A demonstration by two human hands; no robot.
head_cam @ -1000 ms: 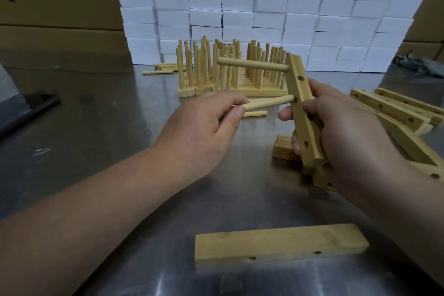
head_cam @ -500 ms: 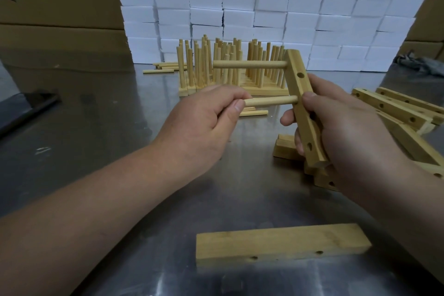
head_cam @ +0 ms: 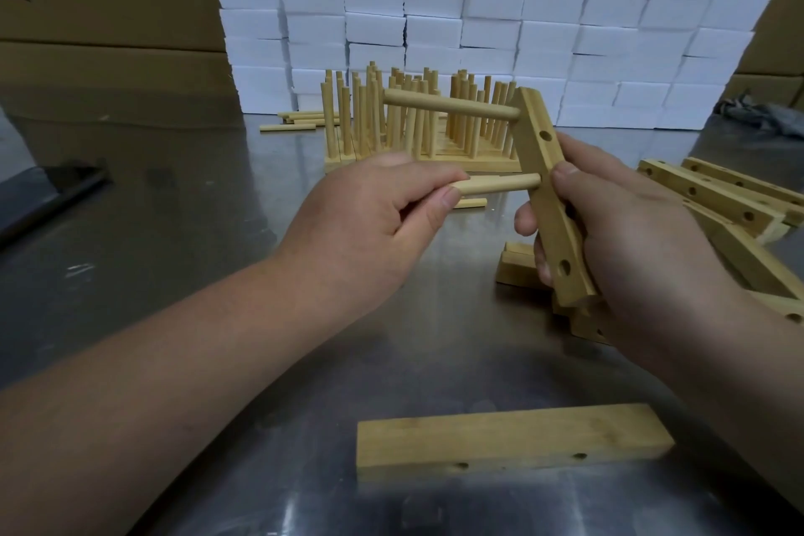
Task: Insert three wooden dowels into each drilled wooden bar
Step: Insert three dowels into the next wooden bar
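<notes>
My right hand [head_cam: 626, 231] grips a drilled wooden bar [head_cam: 550, 196], held nearly upright and tilted. One dowel [head_cam: 452, 108] sticks out leftward from the bar's top hole. My left hand [head_cam: 370, 226] pinches a second dowel [head_cam: 626, 183] whose right end meets the bar's left face at mid height. A lower hole near the bar's bottom end is open. Another bar [head_cam: 513, 440] lies flat on the steel table [head_cam: 174, 231] in front of me.
Finished bars with upright dowels [head_cam: 417, 122] stand at the table's back. Loose dowels [head_cam: 296, 122] lie left of them. Several drilled bars [head_cam: 713, 205] are piled at the right. White foam blocks [head_cam: 478, 13] and cardboard boxes [head_cam: 108, 13] form the backdrop.
My left hand has brought the second dowel rightward until its end meets the bar. The bar has stayed in my right hand, shifting slightly.
</notes>
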